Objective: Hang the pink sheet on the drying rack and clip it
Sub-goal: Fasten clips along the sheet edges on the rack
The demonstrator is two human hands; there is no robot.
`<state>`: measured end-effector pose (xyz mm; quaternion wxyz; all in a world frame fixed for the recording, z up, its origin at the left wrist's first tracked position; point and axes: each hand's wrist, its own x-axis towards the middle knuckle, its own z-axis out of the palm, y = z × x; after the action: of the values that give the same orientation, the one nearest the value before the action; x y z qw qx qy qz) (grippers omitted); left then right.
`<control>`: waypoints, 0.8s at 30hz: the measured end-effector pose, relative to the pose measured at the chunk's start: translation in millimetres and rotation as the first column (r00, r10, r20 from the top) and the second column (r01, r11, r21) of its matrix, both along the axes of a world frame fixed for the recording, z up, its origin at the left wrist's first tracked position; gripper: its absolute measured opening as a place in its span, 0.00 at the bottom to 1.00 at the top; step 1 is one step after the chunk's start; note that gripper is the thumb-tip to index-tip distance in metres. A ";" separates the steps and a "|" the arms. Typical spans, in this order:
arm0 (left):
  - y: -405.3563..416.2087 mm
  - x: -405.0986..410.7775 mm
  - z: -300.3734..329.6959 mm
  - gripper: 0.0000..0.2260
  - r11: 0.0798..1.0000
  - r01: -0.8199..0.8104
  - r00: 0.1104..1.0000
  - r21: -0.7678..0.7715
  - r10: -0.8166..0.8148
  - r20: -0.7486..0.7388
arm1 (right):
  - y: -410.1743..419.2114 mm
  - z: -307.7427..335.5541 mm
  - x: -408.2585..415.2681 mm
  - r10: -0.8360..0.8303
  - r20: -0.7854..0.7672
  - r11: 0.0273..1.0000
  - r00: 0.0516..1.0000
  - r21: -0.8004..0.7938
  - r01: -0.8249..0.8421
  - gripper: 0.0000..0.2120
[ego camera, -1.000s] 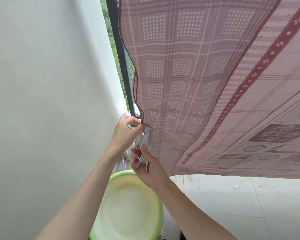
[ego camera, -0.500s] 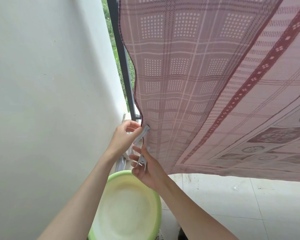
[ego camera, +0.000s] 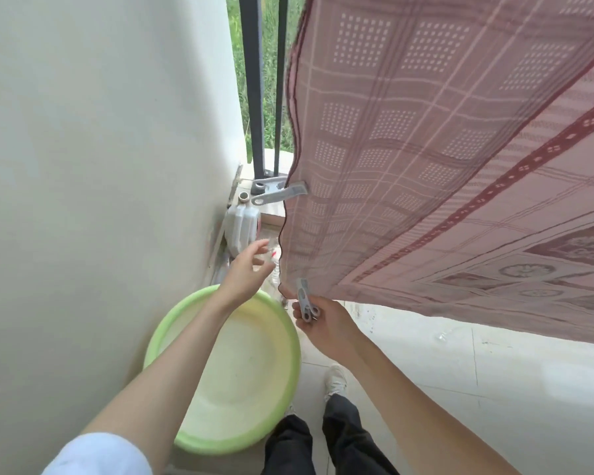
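Where clip [ego camera: 279, 193] bites, pink sheet [ego camera: 426, 138] hangs checked.

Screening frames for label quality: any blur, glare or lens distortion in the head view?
Head view: soft daylight, no glare or hard shadows; left hand slightly motion-blurred; wide-angle bending of the wall and pink sheet edges; clipped peg and the peg in the right hand reasonably sharp.
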<state>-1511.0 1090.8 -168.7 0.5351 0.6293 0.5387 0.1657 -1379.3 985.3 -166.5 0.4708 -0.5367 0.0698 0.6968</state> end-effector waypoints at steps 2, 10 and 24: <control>10.5 8.1 -18.9 0.25 0.997 0.070 0.998 0.015 -0.070 -0.008 | 2.8 -15.4 6.6 0.038 0.047 0.999 0.998 -0.029 -0.036 0.07; 39.3 44.7 -62.2 0.21 0.983 0.147 0.969 0.110 -0.166 0.184 | 12.3 -61.4 16.1 0.006 0.046 0.987 0.999 -0.158 0.001 0.05; 51.1 38.1 -108.2 0.18 0.977 0.133 0.985 0.164 -0.148 0.085 | 22.6 -93.1 9.7 0.043 0.068 0.990 0.997 -0.139 -0.033 0.06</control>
<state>-1472.9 1141.9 -276.9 0.5196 0.6974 0.4514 0.1997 -1369.6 1007.9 -259.6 0.4213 -0.5934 0.0908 0.6798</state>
